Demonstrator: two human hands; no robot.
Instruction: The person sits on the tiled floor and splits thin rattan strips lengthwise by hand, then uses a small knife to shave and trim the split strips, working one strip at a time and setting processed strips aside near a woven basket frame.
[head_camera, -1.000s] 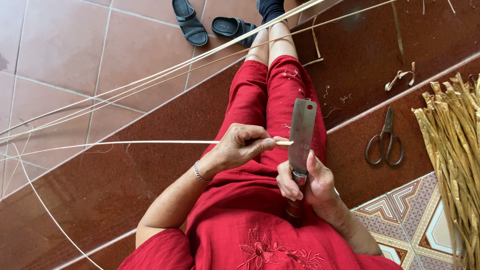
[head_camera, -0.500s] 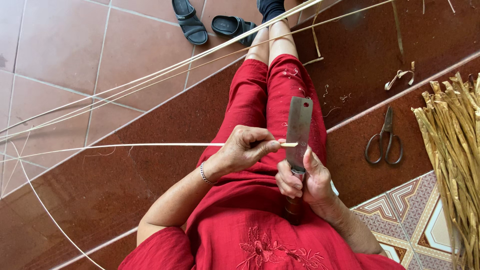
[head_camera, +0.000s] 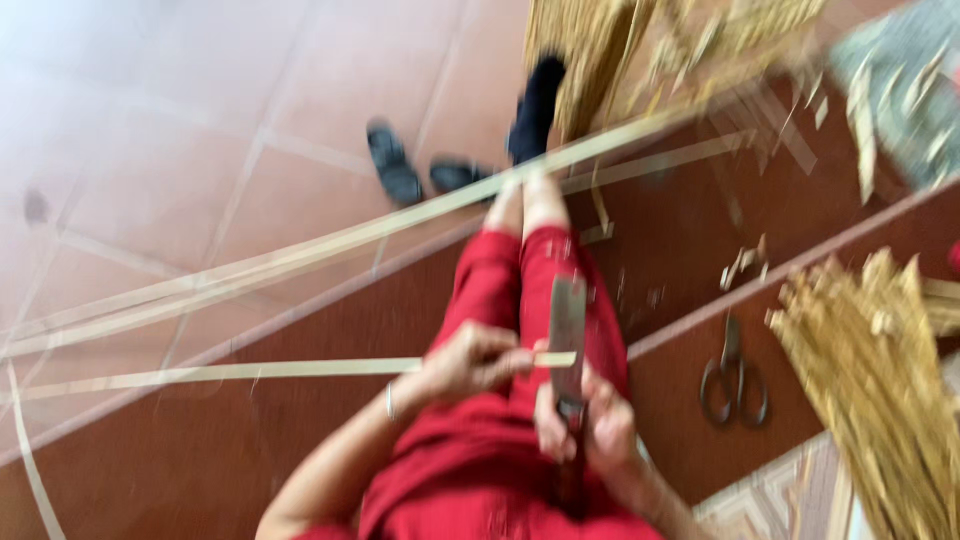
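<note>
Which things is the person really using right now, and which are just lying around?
Using: the left hand pinches a long bamboo strip; the right hand grips a cleaver against it.
Lying around: scissors, sandals, straw bundle, loose strips.

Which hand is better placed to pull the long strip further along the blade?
Probably the left hand: it pinches the long pale bamboo strip beside the flat grey metal blade, while the right hand grips the blade's handle.
</note>
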